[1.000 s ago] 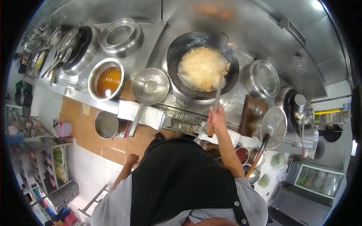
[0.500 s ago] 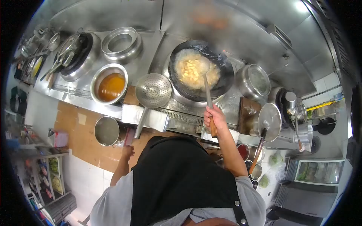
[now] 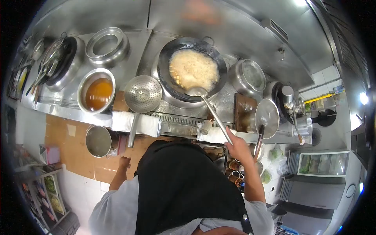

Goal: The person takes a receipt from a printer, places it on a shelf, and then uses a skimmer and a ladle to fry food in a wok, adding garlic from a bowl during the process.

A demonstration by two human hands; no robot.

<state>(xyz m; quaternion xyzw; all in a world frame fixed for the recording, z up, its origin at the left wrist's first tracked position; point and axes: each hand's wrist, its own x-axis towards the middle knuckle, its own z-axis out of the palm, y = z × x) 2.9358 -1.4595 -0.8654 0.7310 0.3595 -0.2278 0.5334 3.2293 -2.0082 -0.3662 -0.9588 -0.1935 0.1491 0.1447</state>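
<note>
My right hand is closed around the handle of a ladle. The ladle's bowl rests in the near side of a black wok, at the edge of pale, foaming liquid. Several yellowish pieces show at the left of the foam; the rest are hidden beneath it. Low at my left side hangs my left hand, fingers curled, with nothing visible in them. Nearest to it are a pinkish object and a metal pot.
Left of the wok, a perforated skimmer lies near a bowl of amber liquid. A folded white cloth lies on the counter's front edge. To the right are a lidded metal pot and a strainer with a wooden handle.
My right hand has drawn the ladle from the wok's middle toward its near rim. Foam now covers most of the yellowish pieces. My left hand is slightly lower, and the view has shifted.
</note>
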